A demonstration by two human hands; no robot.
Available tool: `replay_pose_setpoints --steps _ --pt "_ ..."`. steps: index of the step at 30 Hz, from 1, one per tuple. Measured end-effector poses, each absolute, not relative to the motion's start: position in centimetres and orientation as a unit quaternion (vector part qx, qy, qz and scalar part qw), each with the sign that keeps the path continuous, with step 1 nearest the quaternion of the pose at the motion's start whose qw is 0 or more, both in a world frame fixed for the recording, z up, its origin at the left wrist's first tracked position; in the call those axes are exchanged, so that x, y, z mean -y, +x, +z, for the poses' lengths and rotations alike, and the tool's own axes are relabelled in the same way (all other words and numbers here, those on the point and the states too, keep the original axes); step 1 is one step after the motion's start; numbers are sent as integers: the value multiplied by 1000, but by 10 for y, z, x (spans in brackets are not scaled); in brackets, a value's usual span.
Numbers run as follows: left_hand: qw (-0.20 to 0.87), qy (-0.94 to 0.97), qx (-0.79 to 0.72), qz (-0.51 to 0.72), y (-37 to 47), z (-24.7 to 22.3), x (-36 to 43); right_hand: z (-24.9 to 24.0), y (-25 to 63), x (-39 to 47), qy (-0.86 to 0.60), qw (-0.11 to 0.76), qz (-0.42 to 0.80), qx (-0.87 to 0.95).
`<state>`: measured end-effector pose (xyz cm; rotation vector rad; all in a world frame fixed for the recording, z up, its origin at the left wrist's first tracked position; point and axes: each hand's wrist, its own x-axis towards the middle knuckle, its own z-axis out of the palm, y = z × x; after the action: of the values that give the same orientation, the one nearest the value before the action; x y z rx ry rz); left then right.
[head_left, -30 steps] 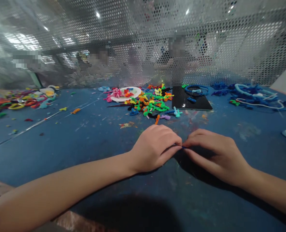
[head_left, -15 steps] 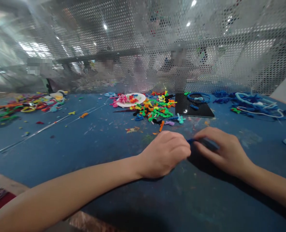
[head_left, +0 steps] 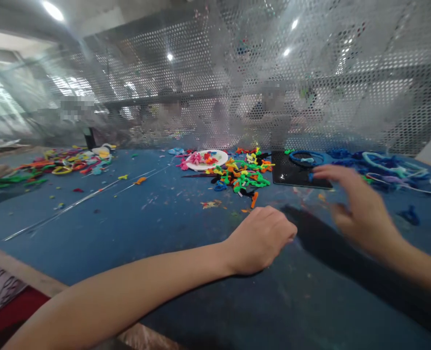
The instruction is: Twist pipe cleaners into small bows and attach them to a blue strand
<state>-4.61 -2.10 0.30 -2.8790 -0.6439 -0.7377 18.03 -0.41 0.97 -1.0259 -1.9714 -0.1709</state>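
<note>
Shows a small blue piece (head_left: 310, 177) right of centre, at the fingertips of the right hand (head_left: 368, 209); cannot tell if touched. Holds thumb and fingers wide apart there, probably for reaching, with no visible grip. Curls the fingers of the left hand (head_left: 261, 238) inward at centre, tips hidden; cannot tell how tightly or around what. Includes, higher up, a glossy black panel (head_left: 282, 176), multicoloured heap (head_left: 249, 181) and white plate (head_left: 222, 159), perhaps for keeping pink pieces (head_left: 195, 158) together

The head view looks forward and down, close over the blue table (head_left: 157, 218).
</note>
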Motion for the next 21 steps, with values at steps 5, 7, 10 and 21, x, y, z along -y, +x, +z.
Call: replay_pose_setpoints --steps 5,7,10,21 --pt "46 -930 273 -244 -48 3 21 -8 122 46 -399 400 255 785" --pt "35 -929 279 -239 -49 2 16 -13 122 44 -408 415 301 755" --pt "29 -925 289 -246 -53 1 -8 -16 128 35 -431 418 322 732" --pt "62 -850 493 -174 -64 10 -169 -8 120 34 -458 320 318 766"
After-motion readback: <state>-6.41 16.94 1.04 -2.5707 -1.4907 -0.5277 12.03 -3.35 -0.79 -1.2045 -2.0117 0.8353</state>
